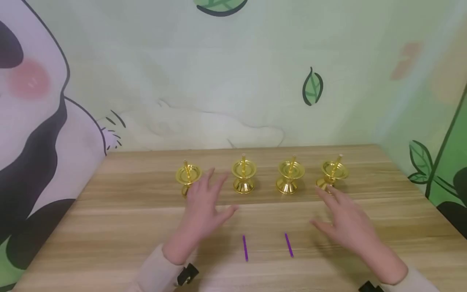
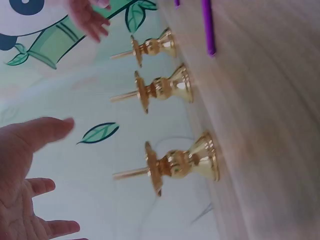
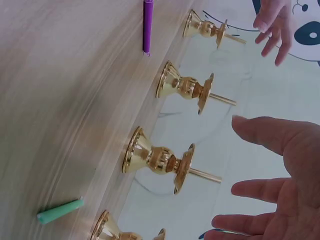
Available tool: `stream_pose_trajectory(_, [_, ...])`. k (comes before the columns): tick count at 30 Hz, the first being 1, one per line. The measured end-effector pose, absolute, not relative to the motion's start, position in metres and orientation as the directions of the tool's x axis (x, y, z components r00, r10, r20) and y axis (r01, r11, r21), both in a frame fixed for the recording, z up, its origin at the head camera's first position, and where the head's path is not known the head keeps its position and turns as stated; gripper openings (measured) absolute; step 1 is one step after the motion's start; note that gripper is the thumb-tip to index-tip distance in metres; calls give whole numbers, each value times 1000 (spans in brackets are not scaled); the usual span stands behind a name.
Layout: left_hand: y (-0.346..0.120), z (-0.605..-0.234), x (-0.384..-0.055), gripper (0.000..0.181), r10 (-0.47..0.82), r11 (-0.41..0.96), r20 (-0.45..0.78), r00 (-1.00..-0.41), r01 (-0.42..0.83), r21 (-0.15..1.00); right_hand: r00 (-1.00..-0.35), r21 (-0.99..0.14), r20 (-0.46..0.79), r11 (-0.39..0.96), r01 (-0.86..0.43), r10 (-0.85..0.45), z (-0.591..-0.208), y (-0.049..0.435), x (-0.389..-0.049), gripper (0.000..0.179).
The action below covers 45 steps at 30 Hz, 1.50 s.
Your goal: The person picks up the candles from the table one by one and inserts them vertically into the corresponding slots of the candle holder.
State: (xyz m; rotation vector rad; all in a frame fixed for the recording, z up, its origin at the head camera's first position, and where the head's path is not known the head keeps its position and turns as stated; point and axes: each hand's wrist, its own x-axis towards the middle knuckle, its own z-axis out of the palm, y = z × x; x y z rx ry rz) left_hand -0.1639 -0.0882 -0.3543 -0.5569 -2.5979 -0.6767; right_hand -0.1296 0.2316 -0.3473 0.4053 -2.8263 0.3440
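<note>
Several gold candlesticks with a dish and a thin upright stem stand in a row: the leftmost (image 1: 195, 174), one left of centre (image 1: 243, 186), one right of centre (image 1: 286, 186), and the rightmost (image 1: 339, 173). My left hand (image 1: 202, 211) hovers with spread fingers over the front of the leftmost, hiding part of its base. Fingers spread too, my right hand (image 1: 348, 223) is in front of the rightmost, fingertips overlapping its base. Nothing shows in either palm in the wrist views. Two thin purple sticks, one left (image 1: 245, 248) and one right (image 1: 289, 245), lie between the hands.
A short green stick (image 3: 60, 211) lies on the wooden table (image 1: 127, 227); the right hand hides it in the head view. Behind the table's back edge rises a wall (image 1: 219, 81) painted with a panda and leaves.
</note>
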Motion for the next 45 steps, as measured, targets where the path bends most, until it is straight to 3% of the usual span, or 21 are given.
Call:
stream_pose_trajectory(17, [-122,-345,-168,74,96,781,499,-861,376,498,-959,-234,244,951,-202,-144,-354,242,-126,60])
stream_pose_trajectory(27, [-129,-341,-190,80,29,767,425,-905,293,571,-985,-258,151,958,-123,-85,-353,252,-131,46])
stream_pose_trajectory(35, [-137,-344,-204,85,-21,757,273,-962,163,633,-988,-262,134,958,-116,-83,-360,258,-132,41])
stream_pose_trajectory(45, [-146,-346,-224,82,-86,742,222,-971,86,665,-996,-265,75,961,-74,-56,-363,261,-137,36])
